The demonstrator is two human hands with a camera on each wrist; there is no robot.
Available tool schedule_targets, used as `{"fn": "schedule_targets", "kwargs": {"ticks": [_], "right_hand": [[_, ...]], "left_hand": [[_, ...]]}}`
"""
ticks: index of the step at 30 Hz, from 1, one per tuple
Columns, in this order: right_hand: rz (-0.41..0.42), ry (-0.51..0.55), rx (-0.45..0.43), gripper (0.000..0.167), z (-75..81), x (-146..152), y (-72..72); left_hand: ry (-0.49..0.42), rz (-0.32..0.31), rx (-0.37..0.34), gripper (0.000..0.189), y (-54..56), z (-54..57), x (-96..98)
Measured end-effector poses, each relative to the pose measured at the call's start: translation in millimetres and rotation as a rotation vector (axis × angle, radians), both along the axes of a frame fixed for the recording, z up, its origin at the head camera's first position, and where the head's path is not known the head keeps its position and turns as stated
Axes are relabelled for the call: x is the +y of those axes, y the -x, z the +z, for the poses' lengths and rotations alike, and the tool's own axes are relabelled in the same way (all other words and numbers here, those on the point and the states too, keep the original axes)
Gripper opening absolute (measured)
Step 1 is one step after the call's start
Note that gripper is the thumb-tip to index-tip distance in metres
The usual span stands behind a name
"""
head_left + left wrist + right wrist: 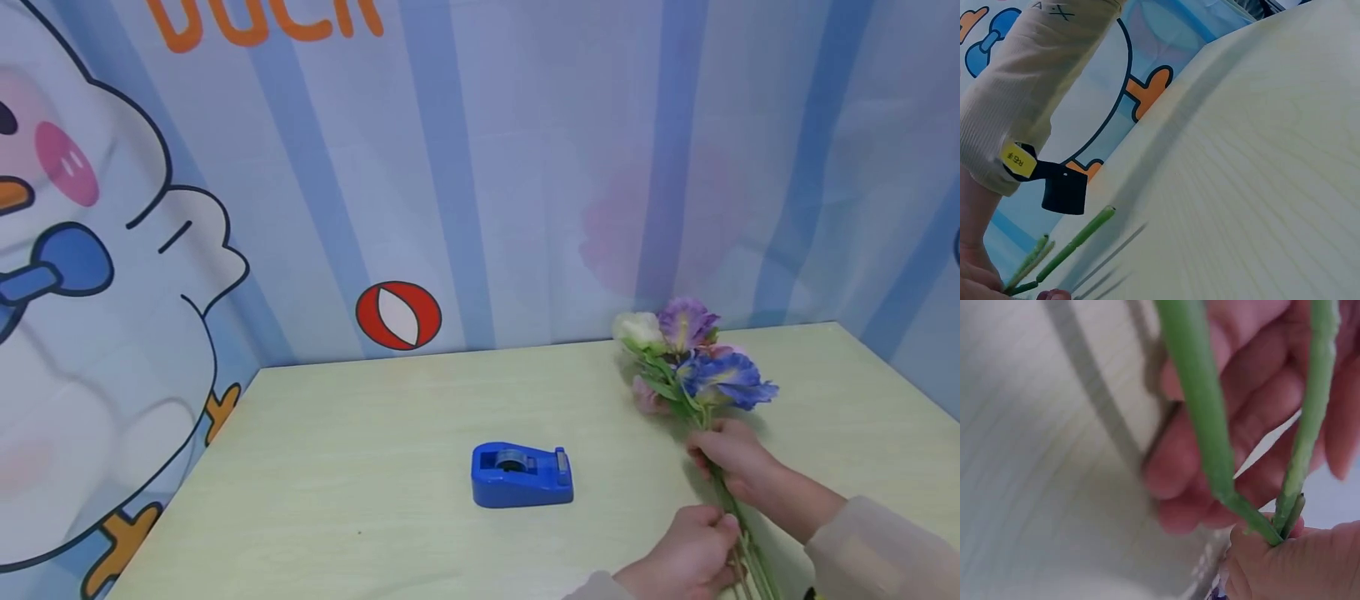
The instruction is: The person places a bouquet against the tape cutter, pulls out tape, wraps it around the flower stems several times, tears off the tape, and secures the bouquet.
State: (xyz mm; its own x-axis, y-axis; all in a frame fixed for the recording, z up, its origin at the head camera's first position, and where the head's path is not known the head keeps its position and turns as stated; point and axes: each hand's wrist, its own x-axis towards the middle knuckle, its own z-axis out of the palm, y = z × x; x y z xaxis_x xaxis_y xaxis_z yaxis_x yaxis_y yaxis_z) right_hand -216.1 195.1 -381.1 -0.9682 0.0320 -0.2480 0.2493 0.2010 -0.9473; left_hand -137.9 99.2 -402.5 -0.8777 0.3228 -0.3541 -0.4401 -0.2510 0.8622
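A bouquet of artificial flowers, with white, purple, pink and blue blooms, lies toward the table's right side, blooms pointing away from me. My right hand grips its green stems just below the blooms. Closer to me, my left hand has its thumb and curled fingers about the lower stems. Two thick stems cross in front of the left fingers in the right wrist view, running down into the right hand's grip. Cut stem ends stick up beside the right hand in the left wrist view.
A blue tape dispenser with a roll of tape stands mid-table, left of the bouquet. The pale wooden table ends at a printed cloth backdrop with a cartoon duck. A black wrist camera is strapped to the right sleeve.
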Motion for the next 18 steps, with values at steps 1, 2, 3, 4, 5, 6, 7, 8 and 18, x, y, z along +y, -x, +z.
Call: {"fn": "schedule_targets", "kwargs": {"ticks": [1, 2, 3, 4, 5, 6, 7, 8, 18], "right_hand": [[0.01, 0.011, -0.001, 0.01, 0.9, -1.3, -0.4], [0.019, 0.021, -0.003, 0.009, 1.8, -2.6, -0.7], [0.027, 0.028, -0.006, 0.009, 2.8, -4.1, -1.0], [0.034, 0.035, -0.006, 0.008, 4.1, -4.7, -1.5], [0.04, 0.039, -0.006, 0.008, 5.5, -5.3, -2.0], [0.048, 0.047, -0.008, 0.007, 7.0, -6.3, -2.4], [0.056, 0.056, -0.014, 0.004, 8.5, -7.5, -2.6], [0.061, 0.068, -0.02, 0.003, 9.9, -9.2, -2.9], [0.101, 0.185, -0.053, 0.011, 16.5, -30.1, -6.2]], "left_hand": [[-0.005, -0.007, -0.015, 0.016, 0.3, 0.1, -1.3], [-0.014, -0.021, -0.025, 0.017, 0.7, 0.1, -2.8], [-0.024, -0.035, -0.028, 0.018, 0.9, 0.0, -4.3], [-0.04, -0.049, -0.033, 0.019, 0.8, -0.1, -4.8], [-0.053, -0.07, -0.035, 0.02, 1.1, 0.1, -5.5], [-0.062, -0.088, -0.042, 0.021, 1.0, 0.6, -6.5], [-0.076, -0.106, -0.053, 0.021, 0.9, 0.6, -7.8], [-0.094, -0.119, -0.064, 0.022, 0.6, 0.6, -9.4], [-0.153, -0.251, -0.103, 0.022, 1.6, -1.6, -38.1]]}}
